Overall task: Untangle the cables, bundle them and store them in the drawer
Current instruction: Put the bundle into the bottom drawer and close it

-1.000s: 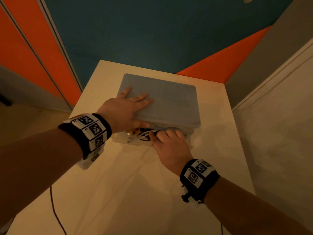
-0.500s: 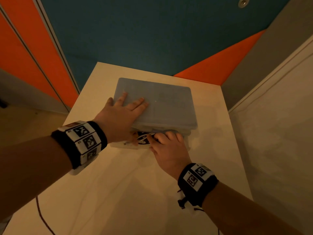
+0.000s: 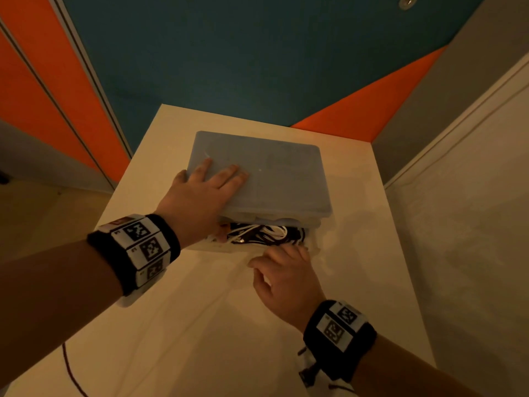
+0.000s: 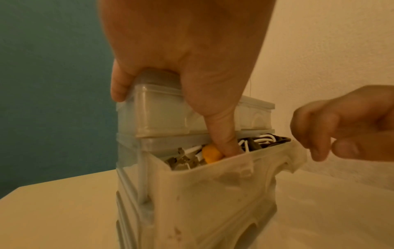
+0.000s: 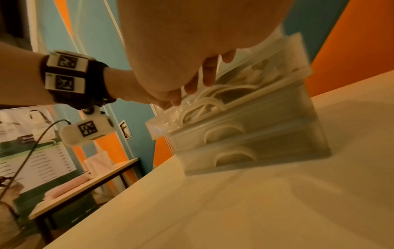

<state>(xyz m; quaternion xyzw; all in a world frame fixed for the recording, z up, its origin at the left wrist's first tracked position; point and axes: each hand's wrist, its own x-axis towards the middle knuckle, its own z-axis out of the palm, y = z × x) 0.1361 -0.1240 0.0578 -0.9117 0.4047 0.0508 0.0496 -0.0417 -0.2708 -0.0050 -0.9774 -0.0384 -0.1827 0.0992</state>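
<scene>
**Left hand pins the drawer unit, thumb down in the open drawer**

Left hand [image 3: 197, 196] lies flat on the lid of the drawer unit [image 3: 274, 173], fingers [image 3: 229, 174] straight and spread on top, little finger hooked over the left edge. Its thumb [image 4: 224, 139] reaches down past the unit's front into the open drawer [image 4: 213, 182], tip touching an orange piece [image 4: 210, 154] among the contents. Nothing is clasped by this hand.

Cables [image 3: 263, 234], white and dark, lie bundled inside that drawer, directly under the left palm. Drawer is pulled partway out toward the person.

Right hand [image 3: 286, 276] sits just in front of the drawer's front lip, to the right of the left thumb. Fingers loosely curled, holding nothing. Cannot tell if the fingertips touch the lip.

Two more drawers below it are closed, per the right wrist view. Unit stands on a white table [image 3: 200, 325]. Beyond it: teal and orange wall.
</scene>
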